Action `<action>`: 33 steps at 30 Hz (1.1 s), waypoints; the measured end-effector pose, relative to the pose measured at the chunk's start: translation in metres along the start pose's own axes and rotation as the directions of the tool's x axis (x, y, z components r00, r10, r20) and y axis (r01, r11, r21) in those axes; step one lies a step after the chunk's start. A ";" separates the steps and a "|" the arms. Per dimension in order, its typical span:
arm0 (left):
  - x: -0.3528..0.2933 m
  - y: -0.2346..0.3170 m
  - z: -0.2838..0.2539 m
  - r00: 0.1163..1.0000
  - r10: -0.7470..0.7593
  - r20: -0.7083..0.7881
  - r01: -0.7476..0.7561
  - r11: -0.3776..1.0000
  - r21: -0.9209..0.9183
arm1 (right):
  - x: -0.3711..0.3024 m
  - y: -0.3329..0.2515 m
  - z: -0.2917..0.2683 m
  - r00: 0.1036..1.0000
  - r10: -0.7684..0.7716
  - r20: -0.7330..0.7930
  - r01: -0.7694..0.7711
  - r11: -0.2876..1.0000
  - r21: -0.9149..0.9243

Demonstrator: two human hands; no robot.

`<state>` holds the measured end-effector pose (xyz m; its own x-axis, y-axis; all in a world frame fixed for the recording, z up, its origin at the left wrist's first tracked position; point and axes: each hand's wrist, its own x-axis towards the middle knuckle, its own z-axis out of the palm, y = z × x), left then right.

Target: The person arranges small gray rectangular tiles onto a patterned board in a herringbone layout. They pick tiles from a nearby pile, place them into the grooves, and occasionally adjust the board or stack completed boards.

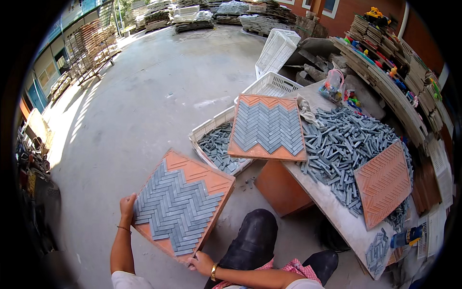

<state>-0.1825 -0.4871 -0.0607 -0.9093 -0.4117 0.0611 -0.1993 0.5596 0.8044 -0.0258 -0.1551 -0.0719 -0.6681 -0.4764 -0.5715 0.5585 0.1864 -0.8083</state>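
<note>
An orange mould tray [211, 176] with grooves in a herringbone pattern lies in front of me at the left, slightly turned. Grey stone strips [178, 207] fill most of it; grooves at its far right side are bare. My left hand [127, 206] is closed on the tray's left edge. At the near corner, my right hand [202, 264] grips the rim with its fingers bent. The tray's side looks thick; whether it is one tray or a stack, I cannot tell.
A second filled tray [267, 154] sits at the worktable's corner. Loose grey strips [344, 144] heap on the table [320, 190], with a bare orange tray [385, 183] on them. White crates [197, 137] stand beyond, one holding strips. My knee [255, 236] is near the right hand.
</note>
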 end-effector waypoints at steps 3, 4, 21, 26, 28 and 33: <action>-0.001 0.003 0.000 1.000 0.003 0.019 -0.004 0.998 0.068 | -0.003 -0.009 -0.004 1.000 0.024 0.011 -0.023 0.996 -0.090; -0.001 0.003 0.000 1.000 0.015 0.021 -0.017 0.992 0.127 | -0.003 -0.011 -0.005 0.999 0.030 0.016 -0.028 0.992 -0.124; -0.010 0.033 0.005 0.961 0.208 0.184 -0.277 0.686 0.672 | -0.006 -0.057 -0.042 0.997 -0.048 0.062 0.078 0.711 -0.699; -0.001 0.050 0.004 0.964 0.191 0.187 -0.266 0.619 0.739 | 0.002 -0.089 -0.125 0.944 -0.315 -0.098 0.180 0.741 -0.646; -0.001 0.087 0.025 0.944 0.290 0.157 -0.320 0.691 0.648 | -0.004 -0.108 -0.193 0.727 -0.542 -0.421 0.277 0.793 -0.542; 0.019 0.223 0.163 0.864 0.433 0.256 -0.410 0.901 -0.139 | -0.025 -0.132 -0.382 -0.050 -0.654 -0.754 -0.034 0.756 -0.654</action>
<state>-0.3035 -0.2529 0.0232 -0.9657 0.0703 0.2499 0.2441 0.5736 0.7819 -0.2705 0.1603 -0.0054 -0.7033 0.5499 0.4506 0.1236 0.7187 -0.6843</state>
